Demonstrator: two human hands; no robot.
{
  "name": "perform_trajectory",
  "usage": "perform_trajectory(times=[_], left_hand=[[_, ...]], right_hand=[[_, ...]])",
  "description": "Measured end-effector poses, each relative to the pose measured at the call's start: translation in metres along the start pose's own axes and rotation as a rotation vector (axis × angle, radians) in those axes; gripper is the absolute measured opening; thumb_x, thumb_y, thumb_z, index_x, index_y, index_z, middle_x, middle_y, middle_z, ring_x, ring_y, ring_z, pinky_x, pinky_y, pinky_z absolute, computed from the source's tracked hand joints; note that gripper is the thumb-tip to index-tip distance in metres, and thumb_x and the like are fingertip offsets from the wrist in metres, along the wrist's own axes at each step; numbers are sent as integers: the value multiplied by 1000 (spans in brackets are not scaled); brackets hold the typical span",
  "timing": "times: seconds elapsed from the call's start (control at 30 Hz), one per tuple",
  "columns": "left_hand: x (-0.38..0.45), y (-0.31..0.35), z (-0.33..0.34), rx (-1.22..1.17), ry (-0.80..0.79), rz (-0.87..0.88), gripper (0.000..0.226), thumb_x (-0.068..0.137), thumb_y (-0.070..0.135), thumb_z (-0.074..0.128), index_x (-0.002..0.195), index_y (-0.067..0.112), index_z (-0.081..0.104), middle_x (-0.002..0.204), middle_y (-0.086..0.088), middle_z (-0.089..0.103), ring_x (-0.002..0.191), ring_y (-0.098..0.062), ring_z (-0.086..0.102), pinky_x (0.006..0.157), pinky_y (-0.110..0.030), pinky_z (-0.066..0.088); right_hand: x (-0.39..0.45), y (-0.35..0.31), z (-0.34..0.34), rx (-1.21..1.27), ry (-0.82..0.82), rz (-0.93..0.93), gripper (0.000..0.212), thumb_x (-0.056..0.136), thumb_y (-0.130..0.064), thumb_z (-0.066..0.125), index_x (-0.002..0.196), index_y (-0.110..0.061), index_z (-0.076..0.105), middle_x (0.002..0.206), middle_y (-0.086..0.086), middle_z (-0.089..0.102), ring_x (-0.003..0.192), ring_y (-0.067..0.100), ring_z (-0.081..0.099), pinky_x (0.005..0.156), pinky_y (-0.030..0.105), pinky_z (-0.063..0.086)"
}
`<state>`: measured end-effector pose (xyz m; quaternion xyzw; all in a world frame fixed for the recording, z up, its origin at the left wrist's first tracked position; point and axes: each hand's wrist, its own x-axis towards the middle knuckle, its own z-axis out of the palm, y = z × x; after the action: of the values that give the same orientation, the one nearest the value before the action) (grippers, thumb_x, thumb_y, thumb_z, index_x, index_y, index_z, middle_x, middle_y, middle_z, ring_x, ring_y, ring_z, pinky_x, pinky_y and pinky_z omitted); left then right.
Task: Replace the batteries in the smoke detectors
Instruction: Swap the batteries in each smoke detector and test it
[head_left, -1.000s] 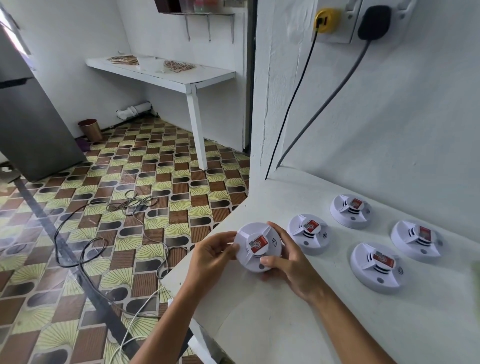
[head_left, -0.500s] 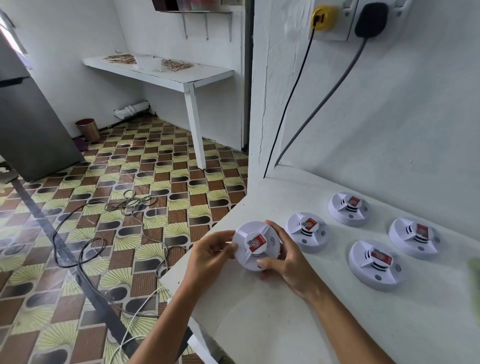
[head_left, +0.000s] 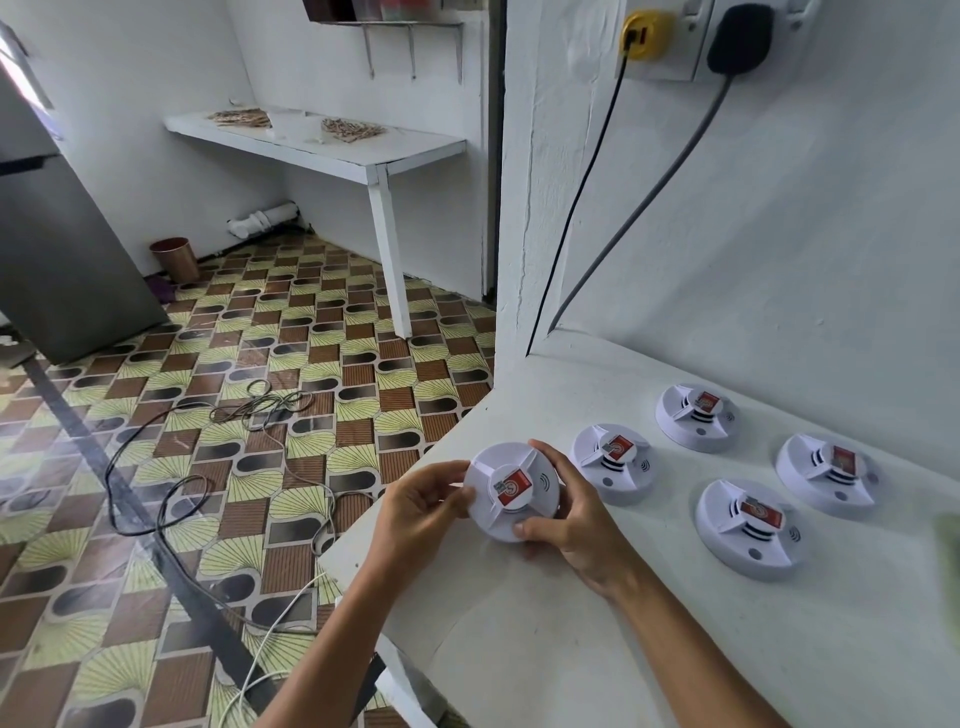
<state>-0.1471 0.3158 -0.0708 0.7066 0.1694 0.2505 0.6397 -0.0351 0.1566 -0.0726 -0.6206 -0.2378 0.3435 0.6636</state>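
Held smoke detector: closed, gripped at its rim by left hand and right hand, at the white counter edge. Four other detectors lie right of it, closed; no batteries visible, so progress appears early, though undersides are hidden

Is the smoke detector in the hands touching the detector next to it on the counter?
Apart. The head view shows the right hand between the held detector and its neighbour.

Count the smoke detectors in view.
5. One held in both hands at the counter's left edge; four lying on the counter: beside it, far back, far right, near right. None seems hidden.
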Motion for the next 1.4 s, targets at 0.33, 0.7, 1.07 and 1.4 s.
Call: perform_trajectory(times=[0.33, 0.7, 1.07, 1.4], left_hand=[[0, 1, 0, -7, 1, -1, 24, 84, -7, 66, 106, 2, 70, 93, -8, 75, 75, -13, 69, 67, -20, 55], [0, 1, 1, -7, -2, -2, 25, 84, -6, 65, 107, 4, 69, 94, -6, 76, 76, -12, 70, 68, -20, 55], [1, -2, 0, -4, -10, -2, 25, 84, -5, 66, 105, 9, 71, 94, -5, 76, 79, -17, 70, 71, -24, 56], [1, -2, 0, -9, -2, -16, 23, 86, -4, 65, 106, 6, 71, 96, -3, 76, 85, -17, 71, 71, -21, 55]], right_hand=[[0, 0, 0, 24, -17, 13, 78, 62, 0, 73, 127, -37, 48, 120, 3, 61, 104, 21, 63, 64, 35, 56], [0, 1, -1, 44, -35, 28, 80, 65, -5, 74, 133, -36, 44, 121, 1, 62, 107, 20, 63, 70, 39, 58], [2, 3, -1, 14, -8, 5, 86, 60, 1, 71, 135, -31, 44, 118, 3, 61, 92, 12, 66, 66, 38, 58], [7, -1, -4, 339, -70, 159, 93, 56, -75, 72, 136, -34, 46, 131, 7, 61, 108, 31, 63, 62, 41, 54]])
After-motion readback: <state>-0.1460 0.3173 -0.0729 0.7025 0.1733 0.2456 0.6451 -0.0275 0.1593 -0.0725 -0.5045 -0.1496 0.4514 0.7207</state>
